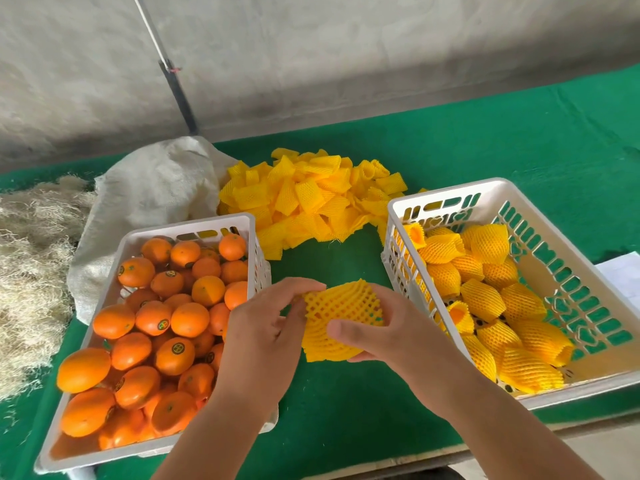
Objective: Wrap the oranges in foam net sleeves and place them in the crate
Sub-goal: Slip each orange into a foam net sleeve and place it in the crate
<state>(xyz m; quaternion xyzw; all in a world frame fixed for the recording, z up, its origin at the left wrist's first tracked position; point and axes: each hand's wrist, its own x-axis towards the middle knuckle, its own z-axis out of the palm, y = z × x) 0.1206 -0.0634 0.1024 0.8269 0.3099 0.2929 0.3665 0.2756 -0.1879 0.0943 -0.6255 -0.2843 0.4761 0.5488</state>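
Observation:
Over the green table's middle, both hands hold one yellow foam net sleeve, stretched open between them. My left hand pinches its left edge. My right hand grips its right side, thumb across the front. Green cloth shows through the stretched mesh, and I cannot tell whether an orange is inside. The white crate on the left is full of bare oranges. To the right, a second white crate holds several oranges wrapped in yellow sleeves.
A heap of loose yellow sleeves lies behind the hands. A pale sack and a pile of straw-like fibre sit at the left. White paper lies at the right edge. A dark pole leans on the wall.

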